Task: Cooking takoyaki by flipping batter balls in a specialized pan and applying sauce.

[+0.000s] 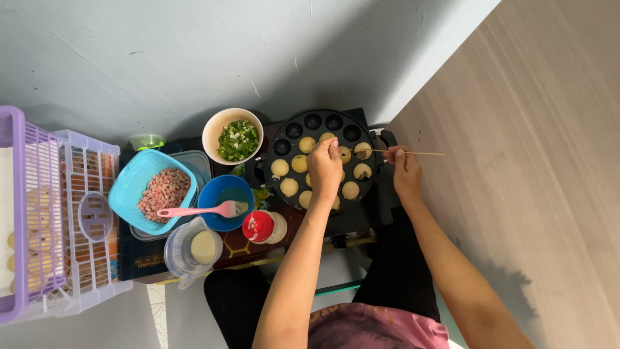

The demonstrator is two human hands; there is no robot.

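Left hand (325,165) grip pinched over pale batter balls (289,187) in round black moulded pan (303,121); right hand (405,169) grip clamped on thin wooden skewer (423,153), tip aimed panward for turning.

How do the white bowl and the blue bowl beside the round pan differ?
The white bowl holds chopped green onion; the blue bowl holds yellowish liquid. A pink brush rests across the blue bowl; nothing rests on the white bowl. The white bowl looks slightly larger. Both are round and upright.
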